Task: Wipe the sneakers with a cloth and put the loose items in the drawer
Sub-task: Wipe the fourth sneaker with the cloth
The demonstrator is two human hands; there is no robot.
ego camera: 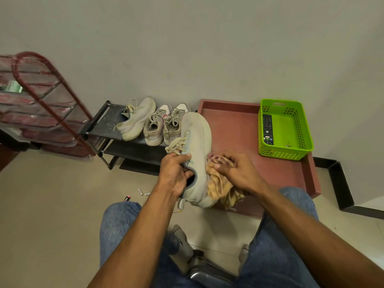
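Pale sneaker (196, 142) held in the air above the floor, gripped at its collar by left hand (176, 173), fingers curled round the opening. Yellow cloth (218, 183) pressed against its side, bunched in right hand (239, 173), fingers clamped. Three sneakers (153, 123) lined on black rack (104, 125) behind

Home entryway: shoe rack (116, 132) against plain wall (187, 48).

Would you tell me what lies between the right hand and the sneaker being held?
In the head view, the yellow checked cloth lies bunched between the right hand and the side of the held sneaker, which the left hand grips at its collar.
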